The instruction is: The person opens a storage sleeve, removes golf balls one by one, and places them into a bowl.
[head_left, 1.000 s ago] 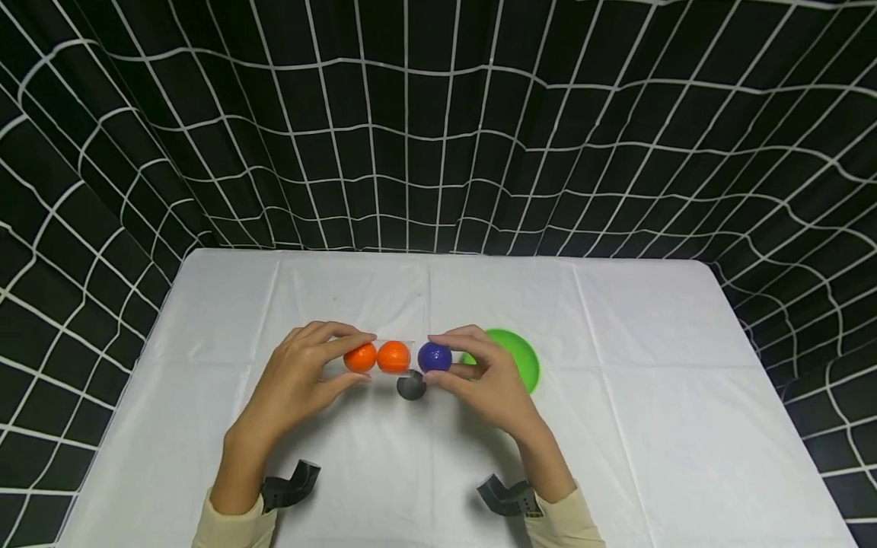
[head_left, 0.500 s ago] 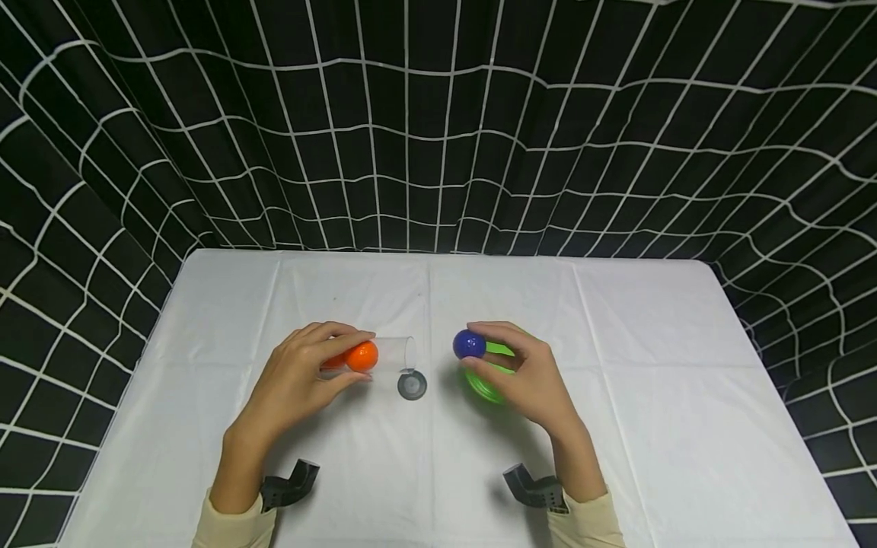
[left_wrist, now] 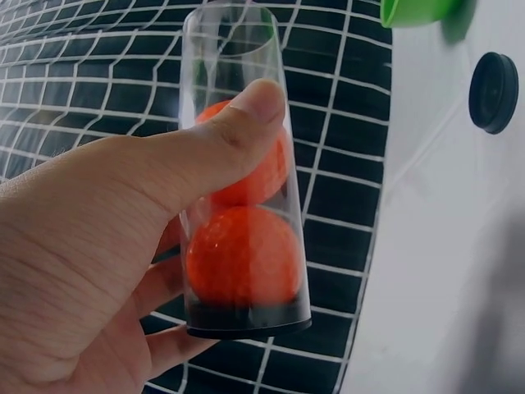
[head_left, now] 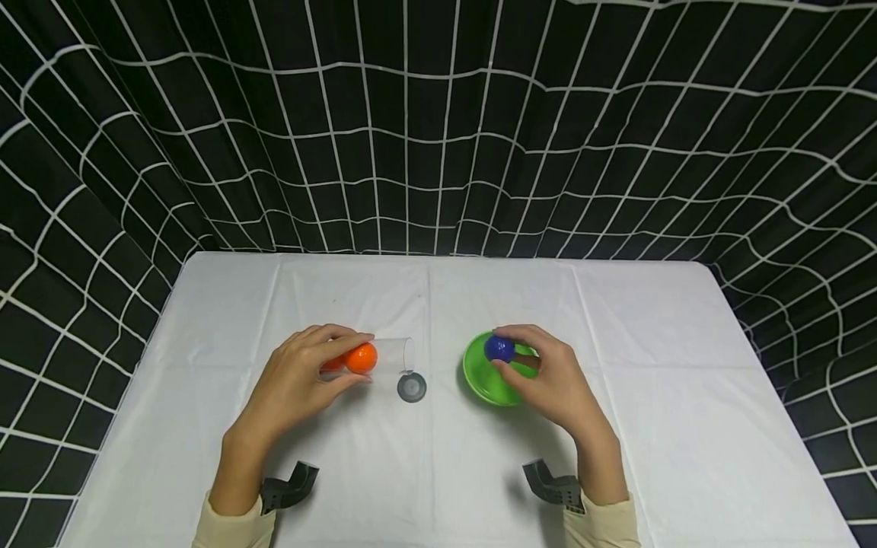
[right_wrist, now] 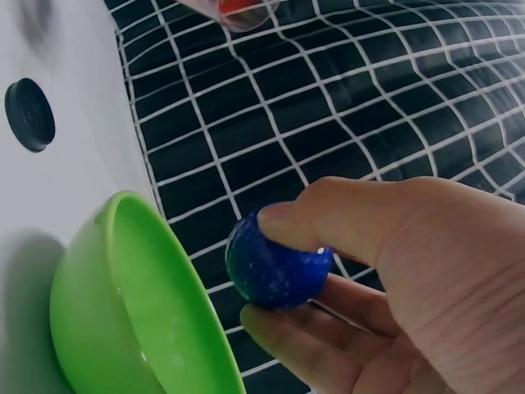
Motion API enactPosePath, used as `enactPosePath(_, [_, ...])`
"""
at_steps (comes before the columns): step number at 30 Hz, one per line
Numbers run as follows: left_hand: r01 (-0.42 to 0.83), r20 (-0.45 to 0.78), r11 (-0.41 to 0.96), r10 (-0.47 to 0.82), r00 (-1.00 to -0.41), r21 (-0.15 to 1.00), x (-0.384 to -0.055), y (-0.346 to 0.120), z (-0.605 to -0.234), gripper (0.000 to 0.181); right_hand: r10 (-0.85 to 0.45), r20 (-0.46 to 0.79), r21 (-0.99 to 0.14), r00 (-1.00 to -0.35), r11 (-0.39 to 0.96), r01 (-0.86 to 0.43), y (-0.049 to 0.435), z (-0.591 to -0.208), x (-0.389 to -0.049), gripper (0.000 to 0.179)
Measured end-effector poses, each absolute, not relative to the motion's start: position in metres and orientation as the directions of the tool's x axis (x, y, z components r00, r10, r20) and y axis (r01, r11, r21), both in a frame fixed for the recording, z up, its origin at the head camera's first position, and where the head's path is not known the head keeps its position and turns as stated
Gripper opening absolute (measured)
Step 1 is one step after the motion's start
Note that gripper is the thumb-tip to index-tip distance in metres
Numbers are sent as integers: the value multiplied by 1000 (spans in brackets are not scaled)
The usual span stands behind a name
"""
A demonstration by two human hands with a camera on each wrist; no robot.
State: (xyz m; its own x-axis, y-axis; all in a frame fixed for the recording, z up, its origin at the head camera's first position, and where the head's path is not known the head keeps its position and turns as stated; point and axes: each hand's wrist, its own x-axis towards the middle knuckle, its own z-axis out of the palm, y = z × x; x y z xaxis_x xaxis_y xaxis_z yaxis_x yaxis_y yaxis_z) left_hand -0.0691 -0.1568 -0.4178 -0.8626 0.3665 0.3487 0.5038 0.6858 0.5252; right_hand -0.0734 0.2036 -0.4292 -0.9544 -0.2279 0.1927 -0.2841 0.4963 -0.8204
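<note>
right-hand grip (head_left: pixel 551 373) pinches a shiny blue ball (head_left: pixel 499 348) above a round green bowl (head_left: pixel 493 385) — seemingly the transfer step, next calling for a lowered release; left-hand grip (head_left: pixel 301 373) is wrapped round a clear plastic tube (head_left: pixel 393 355) of two orange balls (head_left: pixel 361 358).

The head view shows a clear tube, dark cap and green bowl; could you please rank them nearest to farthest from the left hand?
1. Clear tube, held by the left hand.
2. Dark cap, right of the hand.
3. Green bowl, farther right.
</note>
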Motion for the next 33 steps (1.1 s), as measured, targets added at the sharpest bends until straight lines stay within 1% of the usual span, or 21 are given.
enactPosePath(8, [500,342,690,366,-865,524,-69,-157,-417,51,-269,172,-764,-948,571,-301,203,-434,-74,39])
enactPosePath(13, [501,337,695,373,-864,516,-71,-155,-415,52,-265,175,-727,-948,615,-306,204,-433,-73,38])
enactPosePath(21, [506,338,692,378,-862,515,-71,-153,-415,51,-280,164,-705,-946,637,-311,205,-434,-74,36])
enactPosePath(28, [499,336,694,372,-865,518,-69,-154,-417,51,-232,229,-650,-945,687,-326,206,-432,-73,35])
enactPosePath(33, [494,329,695,370,-869,523,-68,-154,-417,51,-226,267,-651,-937,674,-349,204,-430,-73,33])
